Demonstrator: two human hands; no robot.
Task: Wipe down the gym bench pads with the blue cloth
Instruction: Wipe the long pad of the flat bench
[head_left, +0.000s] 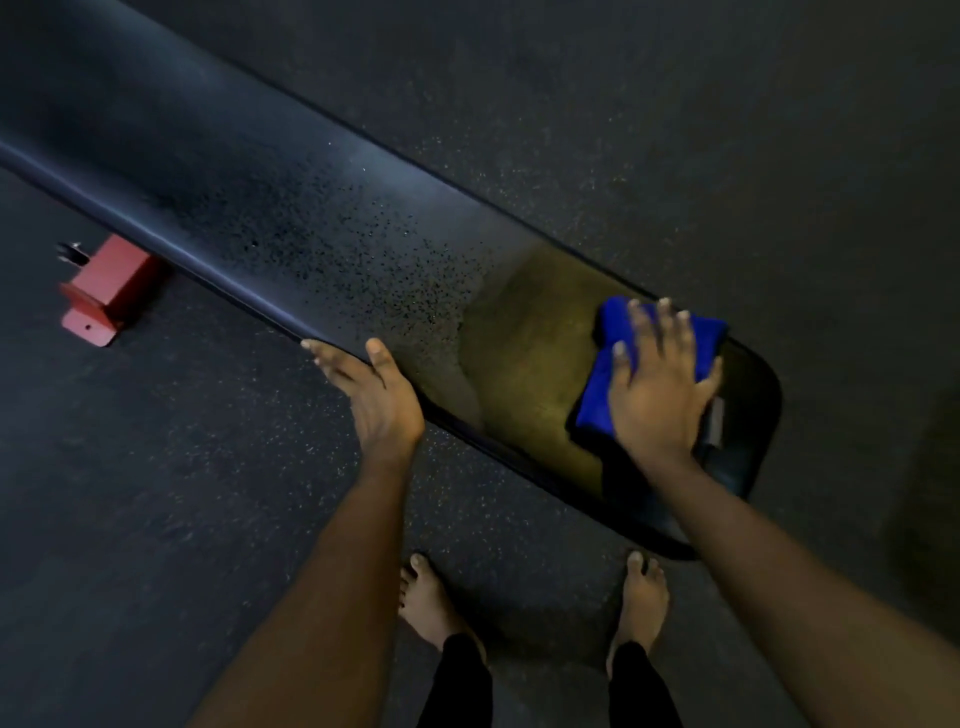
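Right hand (660, 384), fingers spread straight, presses blue cloth (595, 397) flat on bench pad (260, 208); left hand (374, 395), fingers extended, braces pad's near edge.

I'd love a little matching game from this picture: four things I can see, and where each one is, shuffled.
1 blue cloth
2 left hand
3 right hand
4 red bracket

a on the floor, far left
b pressed flat on the cloth
c on the bench pad, at its near edge
d under a hand, on the pad

Pairs: 1-d, 2-c, 3-b, 4-a
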